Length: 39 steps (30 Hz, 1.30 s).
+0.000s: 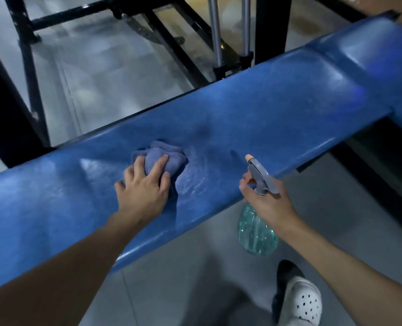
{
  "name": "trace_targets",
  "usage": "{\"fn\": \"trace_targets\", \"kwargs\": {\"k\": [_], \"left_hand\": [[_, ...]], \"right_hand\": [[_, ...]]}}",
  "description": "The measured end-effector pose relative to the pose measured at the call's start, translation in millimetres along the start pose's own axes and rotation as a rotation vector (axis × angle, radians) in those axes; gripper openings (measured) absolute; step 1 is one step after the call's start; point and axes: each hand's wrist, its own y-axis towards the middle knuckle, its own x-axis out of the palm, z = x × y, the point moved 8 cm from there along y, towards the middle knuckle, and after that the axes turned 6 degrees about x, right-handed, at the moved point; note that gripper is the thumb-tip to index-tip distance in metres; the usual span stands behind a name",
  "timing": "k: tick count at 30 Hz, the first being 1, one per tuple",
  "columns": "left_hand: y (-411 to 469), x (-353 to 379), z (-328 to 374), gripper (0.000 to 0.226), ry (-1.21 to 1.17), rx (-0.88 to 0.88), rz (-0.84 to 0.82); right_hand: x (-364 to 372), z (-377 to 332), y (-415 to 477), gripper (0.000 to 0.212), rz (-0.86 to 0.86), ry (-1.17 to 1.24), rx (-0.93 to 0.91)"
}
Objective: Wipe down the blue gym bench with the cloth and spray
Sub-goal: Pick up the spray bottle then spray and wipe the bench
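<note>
The blue bench (pixel 254 109) runs across the view from the lower left to the upper right, its padded top shiny and creased. The left hand (pixel 143 184) lies on the pad about midway between the near and far edges, toward the bench's left half. Its fingers (pixel 162 161) are spread and curled over a bunched blue-grey cloth (pixel 164 152), pressing it flat against the pad. Just to the right of the cloth the surface carries a wet, streaky patch (pixel 195 180) that reaches toward the near edge.

The right hand (pixel 265 198) hangs just off the near edge of the bench, apart from the left hand. It is wrapped around the neck of a spray bottle (pixel 256 229), with a finger at the front of the grey trigger head (pixel 261 177). The nozzle has a pale orange tip (pixel 250 158) that points up and over the pad toward the wet patch. The body of the bottle is clear green and hangs below the hand, over the grey floor (pixel 183 278) rather than over the pad.

A white perforated clog (pixel 305 304) on a foot shows on the floor at the lower right. Beyond the far edge of the bench stand black metal frame bars (pixel 178 50) and two silver posts (pixel 215 31).
</note>
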Motion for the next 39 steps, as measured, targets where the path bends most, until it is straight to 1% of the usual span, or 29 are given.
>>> {"fn": "trace_targets", "kwargs": {"k": [2,3,4,6,7,11,12,15,17,20,21,24,25,27,28,29,30,31,32,34,36,37,39], "left_hand": [[-11.3,-3.1,-20.0,0.044,0.011,-0.009,0.022],[-17.5,-4.5,-30.1,0.044,0.023,-0.011,0.044],[-23.9,-5.9,-39.8,0.044,0.036,-0.012,0.062],[-36.6,-7.7,-59.1,0.045,0.059,-0.034,0.077],[-42.7,-8.4,-69.3,0.046,0.061,-0.051,0.070],[-67.7,-13.3,-109.9,0.045,0.027,-0.118,0.008],[-76.9,-16.7,-122.2,0.046,0.026,-0.141,0.010],[-100.0,-20.8,-155.1,0.047,0.018,-0.209,0.003],[-116.7,-23.5,-180.4,0.047,0.001,-0.272,-0.002],[-139.8,-27.1,-212.0,0.048,0.011,-0.327,-0.019],[-146.8,-29.0,-221.0,0.048,0.000,-0.340,-0.014],[-163.6,-34.7,-243.3,0.047,-0.032,-0.386,0.004],[-169.6,-36.8,-250.6,0.047,-0.032,-0.401,0.013],[-180.1,-40.4,-263.9,0.047,-0.023,-0.428,0.037],[-186.3,-41.8,-272.1,0.048,-0.020,-0.445,0.043],[-192.2,-42.8,-280.0,0.048,-0.018,-0.460,0.045],[-197.6,-43.3,-287.9,0.048,-0.019,-0.476,0.041],[-203.2,-43.8,-295.4,0.048,-0.024,-0.494,0.035],[-208.5,-44.2,-302.3,0.048,-0.032,-0.511,0.031],[-217.5,-46.4,-314.0,0.048,-0.050,-0.541,0.034],[-225.1,-48.3,-324.2,0.048,-0.070,-0.567,0.041],[-228.3,-48.8,-328.7,0.048,-0.081,-0.580,0.041],[-234.4,-50.0,-336.5,0.047,-0.104,-0.608,0.038]], "right_hand": [[20.5,0.1,-9.0,0.054,-0.065,0.001,0.010],[30.5,-1.1,-13.3,0.053,-0.091,-0.008,0.005],[39.4,-2.5,-17.3,0.045,-0.107,-0.018,-0.014],[56.3,-7.2,-25.8,0.013,-0.131,-0.035,-0.034],[63.9,-6.8,-29.3,0.008,-0.130,-0.052,-0.028],[98.9,-9.2,-48.6,0.009,-0.160,-0.078,-0.016],[110.2,-9.1,-54.2,0.006,-0.173,-0.073,-0.004],[139.1,-9.1,-69.5,0.013,-0.241,-0.076,0.020],[160.1,-10.1,-78.9,0.004,-0.276,-0.108,0.014],[184.3,-9.4,-89.8,0.019,-0.283,-0.122,0.016],[192.6,-10.1,-93.6,0.019,-0.290,-0.112,0.014],[218.1,-10.2,-104.9,0.004,-0.337,-0.042,0.049],[228.2,-12.1,-108.9,0.015,-0.363,-0.040,0.033],[244.8,-18.8,-114.0,0.048,-0.407,-0.111,-0.071],[253.3,-22.9,-117.6,0.058,-0.421,-0.174,-0.128],[262.1,-26.5,-121.3,0.062,-0.425,-0.236,-0.166],[269.1,-27.5,-123.6,0.059,-0.412,-0.282,-0.185],[276.7,-28.2,-127.3,0.050,-0.404,-0.294,-0.173],[284.0,-25.8,-130.3,0.041,-0.401,-0.304,-0.132],[298.2,-22.0,-137.0,0.036,-0.431,-0.291,-0.043],[312.9,-23.1,-144.4,0.014,-0.480,-0.261,-0.005],[319.0,-26.0,-148.1,0.009,-0.498,-0.256,0.006],[331.0,-30.0,-151.8,0.012,-0.520,-0.253,0.008]]}}
